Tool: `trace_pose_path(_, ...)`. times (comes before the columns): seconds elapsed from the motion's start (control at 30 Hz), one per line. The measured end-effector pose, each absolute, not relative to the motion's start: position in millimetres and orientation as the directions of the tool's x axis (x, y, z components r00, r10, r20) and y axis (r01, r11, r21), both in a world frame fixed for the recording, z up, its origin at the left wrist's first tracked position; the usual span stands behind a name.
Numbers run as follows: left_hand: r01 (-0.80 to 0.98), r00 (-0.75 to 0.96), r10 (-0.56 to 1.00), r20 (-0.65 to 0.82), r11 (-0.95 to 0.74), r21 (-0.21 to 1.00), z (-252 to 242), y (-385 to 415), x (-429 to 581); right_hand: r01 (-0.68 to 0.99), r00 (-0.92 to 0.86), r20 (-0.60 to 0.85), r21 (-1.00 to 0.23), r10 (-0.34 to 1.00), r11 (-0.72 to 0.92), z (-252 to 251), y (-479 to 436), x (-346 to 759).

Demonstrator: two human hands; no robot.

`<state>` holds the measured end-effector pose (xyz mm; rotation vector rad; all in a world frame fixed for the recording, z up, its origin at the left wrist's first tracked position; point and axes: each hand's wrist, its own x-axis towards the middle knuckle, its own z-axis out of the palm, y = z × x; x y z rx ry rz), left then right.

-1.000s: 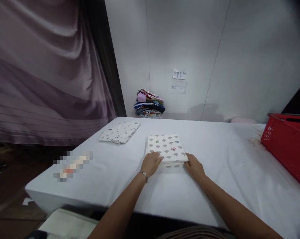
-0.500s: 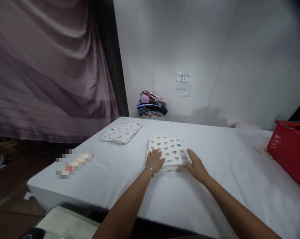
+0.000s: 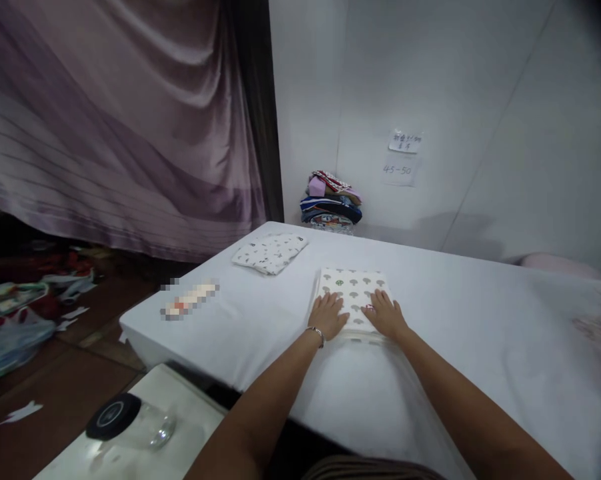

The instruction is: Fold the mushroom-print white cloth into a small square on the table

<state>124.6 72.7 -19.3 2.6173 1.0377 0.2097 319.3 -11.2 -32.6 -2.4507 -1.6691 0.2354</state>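
Observation:
A folded white cloth [image 3: 356,293] with grey mushroom shapes and a few coloured ones lies in front of me on the white-covered table [image 3: 450,307]. My left hand [image 3: 329,316] rests flat on its near left part, fingers apart, with a bracelet at the wrist. Flat on the near right part is my right hand [image 3: 385,315], its fingers spread. Another folded white cloth [image 3: 270,253] with small dark prints lies farther back on the left, touched by neither hand.
A blurred-out item [image 3: 190,300] lies near the table's left edge. Folded fabrics [image 3: 331,203] are stacked by the wall. At the lower left, a jar with a black lid [image 3: 114,417] lies on a white surface [image 3: 180,400]. Plastic bags [image 3: 15,340] are on the floor.
My right hand has moved from beside the cloth's right edge onto its top. My left hand stays on the cloth. The view has turned left, and the red basket has left the frame.

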Motion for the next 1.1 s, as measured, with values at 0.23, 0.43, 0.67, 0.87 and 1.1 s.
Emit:
trace_pose_path(0.23,0.725,0.415,0.894,0.168,-0.437,0.533,-10,86,109,0.916,0.359,0.018,-0.201,0.933,-0.348,-49,-6,328)
trace_pose_path(0.43,0.818,0.260,0.963,-0.070,-0.181,0.546,4,101,104,0.912,0.357,0.030,-0.227,0.934,-0.341,-56,-4,332)
trace_pose_path(0.67,0.834,0.309,0.947,-0.083,-0.228,0.502,-1,112,109,0.929,0.272,-0.023,-0.253,0.962,-0.269,-31,9,348)
trace_pose_path(0.87,0.824,0.294,0.951,-0.091,-0.204,0.528,-15,112,102,0.933,0.297,-0.007,-0.210,0.955,-0.292,-38,1,338)
trace_pose_path(1.1,0.805,0.331,0.933,-0.141,-0.201,0.559,-5,119,98,0.930,0.284,0.045,-0.258,0.958,-0.264,-36,10,353)
